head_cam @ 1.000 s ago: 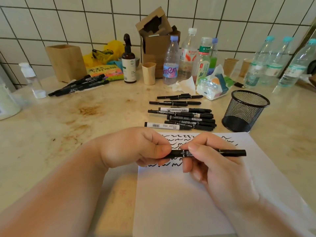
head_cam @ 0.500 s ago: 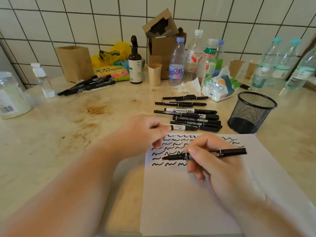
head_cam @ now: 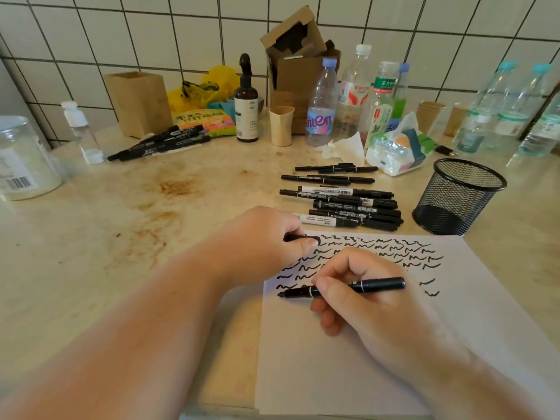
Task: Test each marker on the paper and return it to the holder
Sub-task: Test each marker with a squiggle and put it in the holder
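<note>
**Marker uncapped over the scribbled sheet**

The right hand (head_cam: 360, 301) holds a black marker (head_cam: 342, 287) almost level above the paper (head_cam: 348, 359), its grip a pinch of thumb and curled fingers round the middle of the barrel. The bare tip points left and sits at the sheet's left edge, just below the last squiggle there; whether it touches the paper I cannot tell. The marker's rear end sticks out to the right past the knuckles.

The left hand (head_cam: 266, 237) rests at the paper's far left corner, its grip closed on a small black cap (head_cam: 303, 238) held between thumb and forefinger.

The paper lies at the near edge of the tabletop (head_cam: 91, 253), its far half filled with rows of short black wavy strokes. Just beyond its far edge lies a stack of black markers (head_cam: 342, 198), all lying crosswise, some with white labels. To their right, close to the paper's far right corner, stands the black mesh holder (head_cam: 460, 195), upright; nothing shows above its rim.

Toward the far left of the tabletop a second bundle of black markers (head_cam: 160, 142) lies in front of a wooden box (head_cam: 139, 103). Along the tiled wall stand a brown pump bottle (head_cam: 247, 101), a torn cardboard box (head_cam: 298, 71), a pale cup (head_cam: 281, 125), several plastic bottles (head_cam: 321, 104) and a tissue pack (head_cam: 397, 150). A large clear jar (head_cam: 22, 159) stands at the left edge. Brown stains mark the tabletop's middle.
</note>
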